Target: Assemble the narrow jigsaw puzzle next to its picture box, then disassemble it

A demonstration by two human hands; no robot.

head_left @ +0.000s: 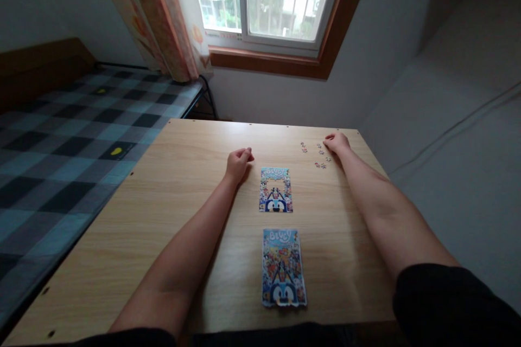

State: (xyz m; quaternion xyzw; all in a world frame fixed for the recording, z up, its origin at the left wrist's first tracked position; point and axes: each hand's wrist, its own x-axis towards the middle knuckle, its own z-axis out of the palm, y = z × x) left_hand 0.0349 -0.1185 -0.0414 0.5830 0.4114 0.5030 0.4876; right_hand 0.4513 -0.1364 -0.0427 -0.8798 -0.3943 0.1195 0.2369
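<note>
On the wooden table lies a partly filled jigsaw puzzle (275,201), with a gap in its upper middle that shows the tabletop. Just left of its top edge, my left hand (238,164) rests with curled fingers and nothing visible in them. Several loose puzzle pieces (321,152) are scattered at the back right. Beside them my right hand (337,142) reaches down with its fingertips together at the tabletop; whatever is between them is too small to make out. Nearer to me is a picture sheet or packet (281,265) with the same blue dog design and "Bluey" lettering.
The light wooden table (171,195) reaches toward the wall under a window (285,0). Along the left side stands a bed (101,114) with a checked cover. A patterned curtain (163,16) hangs over its far end. A cable (459,124) runs along the right wall.
</note>
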